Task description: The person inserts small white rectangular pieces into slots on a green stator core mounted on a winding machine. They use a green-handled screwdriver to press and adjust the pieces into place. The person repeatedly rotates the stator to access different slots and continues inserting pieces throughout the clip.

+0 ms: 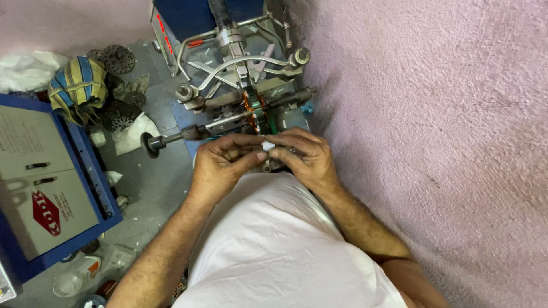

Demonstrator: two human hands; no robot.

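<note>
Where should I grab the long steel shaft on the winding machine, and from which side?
Probably at its bare left stretch, near the round end disc, coming down from above. The shaft lies level there with nothing on it. Its right end carries the copper-wound core, and the left hand and right hand crowd that part.

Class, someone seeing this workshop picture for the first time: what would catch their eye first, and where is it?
At the centre, the left hand and right hand meet, pinching a small white piece between their fingertips. Just above them sits a copper-wound core on a steel shaft, in a metal winding machine. At the left edge stands a blue and grey cabinet.
</note>
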